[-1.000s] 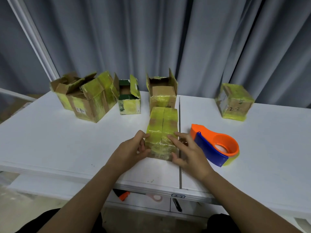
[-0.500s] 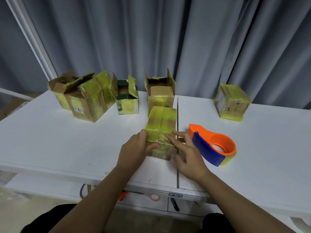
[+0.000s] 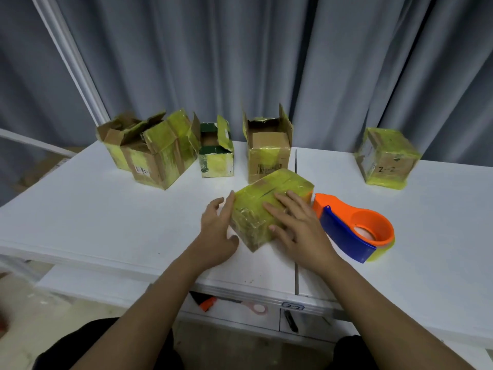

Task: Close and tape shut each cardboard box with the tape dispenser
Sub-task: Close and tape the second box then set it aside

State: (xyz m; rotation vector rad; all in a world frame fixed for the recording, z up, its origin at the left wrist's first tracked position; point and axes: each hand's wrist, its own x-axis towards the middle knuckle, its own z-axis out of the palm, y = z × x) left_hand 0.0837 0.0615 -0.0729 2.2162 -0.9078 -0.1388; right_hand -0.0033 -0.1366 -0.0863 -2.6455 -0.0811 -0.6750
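A closed cardboard box [image 3: 256,206] wrapped in yellow-green tape sits at the table's front middle, turned at an angle. My left hand [image 3: 217,231] presses flat against its left side. My right hand [image 3: 298,225] lies flat on its top with fingers spread. The orange and blue tape dispenser [image 3: 352,228] lies on the table just right of the box, untouched. At the back stand open boxes: a large one [image 3: 157,156] on the left, a small green-lined one [image 3: 216,153], and a brown one [image 3: 268,145]. A taped box marked 2-2 [image 3: 385,158] sits at the back right.
The white table [image 3: 93,217] has a seam running front to back near the middle. Grey curtains hang behind. Below the front edge a shelf holds a tape roll [image 3: 257,308], an orange tool [image 3: 206,303] and a dark pen-like item [image 3: 290,320].
The box has been rotated so a corner points toward me. My right hand moved from its front edge onto its top; my left hand shifted to its left side.
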